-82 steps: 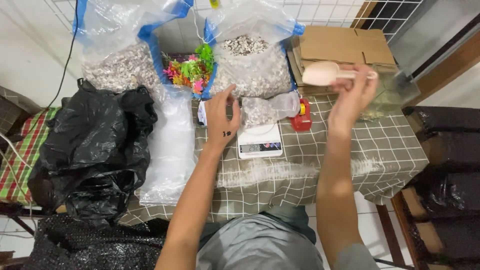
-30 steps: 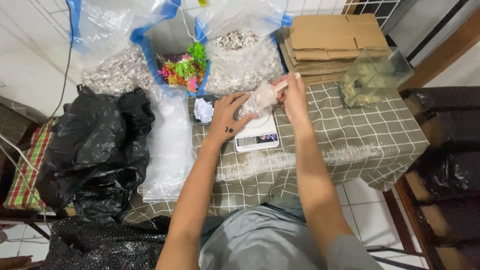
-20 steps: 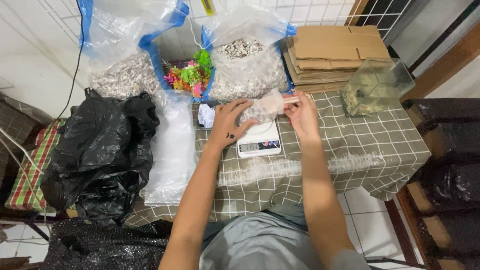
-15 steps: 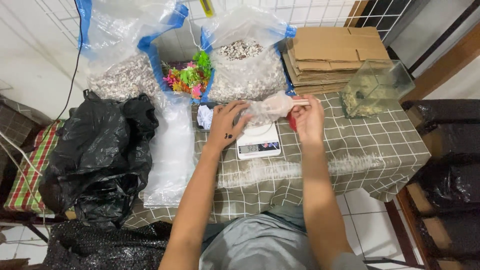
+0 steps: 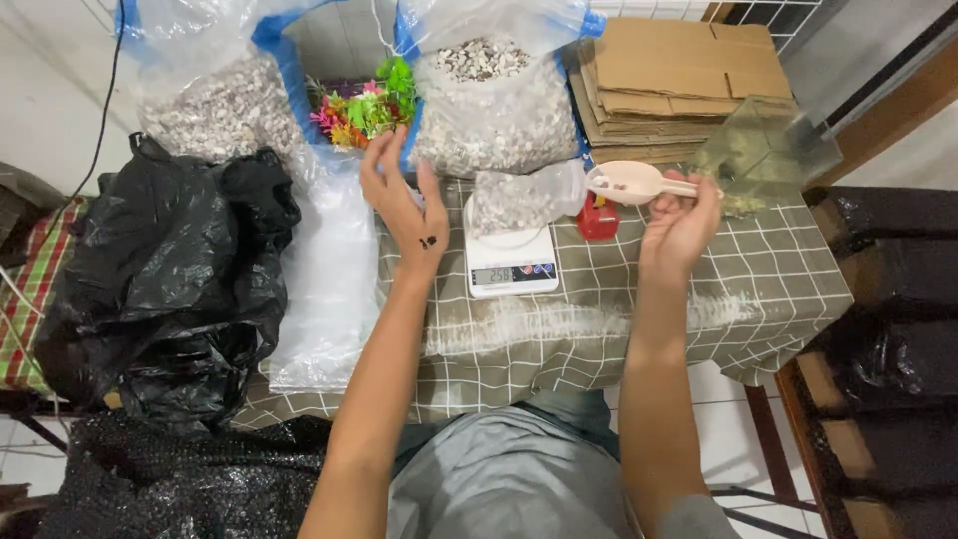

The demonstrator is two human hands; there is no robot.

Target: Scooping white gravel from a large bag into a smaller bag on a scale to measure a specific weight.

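Observation:
A small clear bag of pale gravel (image 5: 519,198) lies on a white digital scale (image 5: 511,258) on the checked tablecloth (image 5: 758,279). My right hand (image 5: 679,222) holds a beige plastic scoop (image 5: 631,182) by its handle, the bowl pointing left toward the bag's open mouth. My left hand (image 5: 401,205) hovers with fingers spread just left of the scale, holding nothing. Behind stands a big open sack of gravel (image 5: 489,100).
A second gravel sack (image 5: 215,105) and colourful plastic plants (image 5: 361,105) are at the back left. Black plastic bags (image 5: 150,279) and clear bags (image 5: 329,279) lie left. Flattened cardboard (image 5: 669,85), a small glass tank (image 5: 763,150) and a red object (image 5: 597,222) are right.
Both hands were on the small bag at the scale. My left hand has let go and opened; my right hand has drawn back to the right holding the scoop.

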